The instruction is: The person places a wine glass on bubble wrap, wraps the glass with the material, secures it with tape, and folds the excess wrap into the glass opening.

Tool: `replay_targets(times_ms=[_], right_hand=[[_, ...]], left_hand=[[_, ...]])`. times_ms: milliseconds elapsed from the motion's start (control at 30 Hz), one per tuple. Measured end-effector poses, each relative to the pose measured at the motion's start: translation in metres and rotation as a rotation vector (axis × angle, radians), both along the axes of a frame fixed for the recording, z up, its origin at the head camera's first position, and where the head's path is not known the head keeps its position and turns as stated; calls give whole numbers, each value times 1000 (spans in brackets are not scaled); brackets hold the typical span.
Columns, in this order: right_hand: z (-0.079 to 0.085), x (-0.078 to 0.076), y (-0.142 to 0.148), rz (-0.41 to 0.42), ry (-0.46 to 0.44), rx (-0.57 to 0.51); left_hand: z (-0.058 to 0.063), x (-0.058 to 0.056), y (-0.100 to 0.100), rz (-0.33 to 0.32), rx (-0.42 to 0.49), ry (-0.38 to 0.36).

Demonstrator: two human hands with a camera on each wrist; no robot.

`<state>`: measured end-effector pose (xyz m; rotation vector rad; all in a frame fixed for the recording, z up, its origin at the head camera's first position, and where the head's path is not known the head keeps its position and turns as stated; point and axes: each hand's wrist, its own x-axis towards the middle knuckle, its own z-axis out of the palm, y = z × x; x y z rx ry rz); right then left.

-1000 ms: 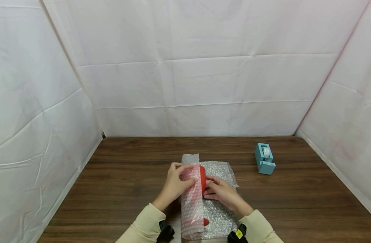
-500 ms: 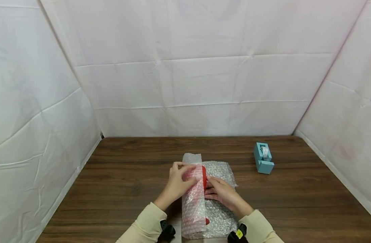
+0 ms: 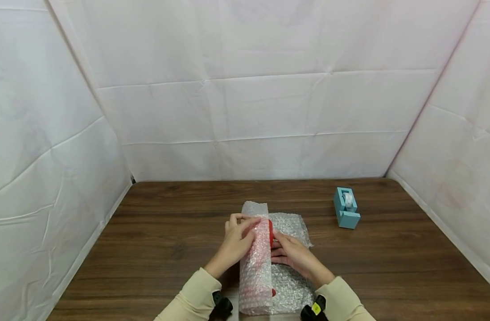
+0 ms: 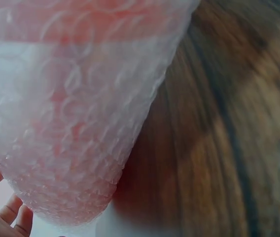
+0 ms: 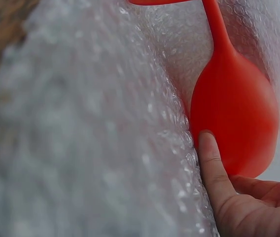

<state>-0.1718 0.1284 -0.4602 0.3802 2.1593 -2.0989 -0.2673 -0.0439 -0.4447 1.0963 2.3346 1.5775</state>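
A red wine glass [image 5: 236, 113] lies on its side on a sheet of bubble wrap [image 5: 100, 128], its bowl away from the person. The wrap's left part [image 3: 256, 276] is folded over it, so only a red strip of the bowl [image 3: 271, 232] and a bit of the foot show in the head view. My left hand [image 3: 234, 240] holds the folded wrap around the bowl, thumb on top. With thumb and fingers, my right hand [image 3: 294, 256] grips the bowl from the right. In the left wrist view, red shows through the wrap [image 4: 81, 123].
Toward the back right of the brown wooden table [image 3: 168, 232] stands a blue tape dispenser [image 3: 347, 208] with a roll of clear tape. White cloth walls [image 3: 261, 107] enclose the table at the back and both sides.
The folded wrap has shifted right over the glass, with my left hand following slightly. Less red shows at its edge, while my right hand stays by the bowl.
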Motion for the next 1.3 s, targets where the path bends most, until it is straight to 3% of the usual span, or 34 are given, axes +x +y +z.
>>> replay_targets(times_ms=[500,1033,1300], right_hand=[[2,-1,-1,3,3,49],[3,0,1,-2,-6,45],[2,1,3,-15,-13,67]], left_hand=[[2,2,0,-19,29,-4],[0,4,0,-13,45,60],[2,3,-2,-13,76,53]])
